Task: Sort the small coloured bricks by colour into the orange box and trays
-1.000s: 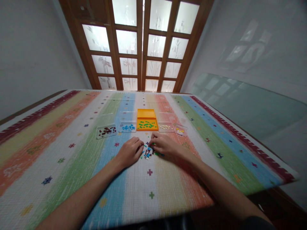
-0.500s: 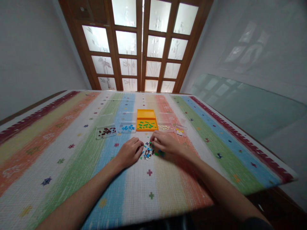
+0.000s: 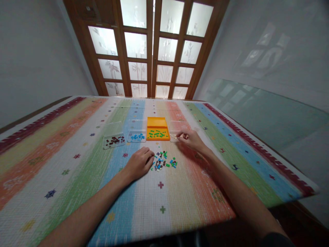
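My right hand is over the clear box of cream pieces, thumb and fingertips pinched together; whatever is between them is too small to make out. On the cloth, left of a loose pile of small toy bricks, rests my left hand. Its fingers are curled and their inner side is hidden. Blue, green, brown and white bricks are mixed in that pile, with a small cluster at its right. Behind the pile stands an open orange box holding green bricks.
Left of the orange box are a clear box of blue bricks and a clear box of dark brown bricks. A striped cloth covers the table. Wooden doors with frosted panes stand beyond its far edge.
My right hand has moved from the pile forward and right to the cream-piece box, uncovering the bricks at the pile's right side. My left hand has stayed in place.
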The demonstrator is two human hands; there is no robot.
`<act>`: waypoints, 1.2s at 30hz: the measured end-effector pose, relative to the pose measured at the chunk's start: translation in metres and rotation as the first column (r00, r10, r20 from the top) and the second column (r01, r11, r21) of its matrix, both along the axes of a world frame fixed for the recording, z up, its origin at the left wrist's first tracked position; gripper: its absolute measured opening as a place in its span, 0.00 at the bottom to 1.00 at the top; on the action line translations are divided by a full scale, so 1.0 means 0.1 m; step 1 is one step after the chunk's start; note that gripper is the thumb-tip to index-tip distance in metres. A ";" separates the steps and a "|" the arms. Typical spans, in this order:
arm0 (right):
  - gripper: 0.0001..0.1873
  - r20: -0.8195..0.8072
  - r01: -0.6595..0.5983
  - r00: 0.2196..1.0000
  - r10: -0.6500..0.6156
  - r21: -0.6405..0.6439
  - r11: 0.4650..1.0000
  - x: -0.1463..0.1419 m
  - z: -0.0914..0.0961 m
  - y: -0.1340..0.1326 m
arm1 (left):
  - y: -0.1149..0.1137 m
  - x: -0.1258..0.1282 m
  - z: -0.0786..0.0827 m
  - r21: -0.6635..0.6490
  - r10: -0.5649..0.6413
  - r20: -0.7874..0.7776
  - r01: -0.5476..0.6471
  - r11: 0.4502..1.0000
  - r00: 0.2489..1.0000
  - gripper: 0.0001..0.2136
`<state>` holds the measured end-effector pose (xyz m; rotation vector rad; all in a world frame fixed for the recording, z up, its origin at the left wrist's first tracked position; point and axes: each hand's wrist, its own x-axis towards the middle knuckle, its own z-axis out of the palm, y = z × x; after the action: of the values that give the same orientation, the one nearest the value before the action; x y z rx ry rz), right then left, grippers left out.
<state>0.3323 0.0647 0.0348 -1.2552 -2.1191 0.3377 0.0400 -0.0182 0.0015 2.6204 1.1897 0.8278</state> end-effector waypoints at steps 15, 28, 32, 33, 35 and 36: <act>0.15 0.107 0.017 0.994 -0.024 0.059 0.998 0.09 0.05 0.03 | 0.01 0.00 -0.01 -0.002 0.000 -0.006 0.000 1.000 1.000 0.09; 0.09 0.209 -0.419 0.867 0.453 -0.186 0.889 -0.44 0.07 -0.68 | -0.01 0.00 0.03 -0.025 0.013 0.009 -0.013 1.000 1.000 0.09; 0.09 0.227 -0.399 0.869 0.440 -0.203 0.894 -0.48 0.05 -0.71 | -0.02 0.01 0.03 -0.018 0.017 0.002 -0.017 1.000 1.000 0.09; 0.08 0.237 -0.383 0.875 0.423 -0.196 0.903 -0.48 0.05 -0.71 | -0.02 0.01 0.03 -0.017 0.017 -0.003 -0.017 1.000 1.000 0.09; 0.06 0.262 -0.353 0.882 0.393 -0.187 0.917 -0.50 0.06 -0.73 | -0.02 0.01 0.03 -0.012 0.015 -0.007 -0.015 1.000 1.000 0.09; 0.05 0.274 -0.341 0.882 0.383 -0.187 0.921 -0.50 0.07 -0.74 | -0.02 0.01 0.03 -0.011 0.014 -0.008 -0.014 1.000 1.000 0.09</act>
<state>0.2820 -0.0094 0.0417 -1.0255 -2.6476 0.4780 0.0406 -0.0198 0.0040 2.6118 1.2120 0.8123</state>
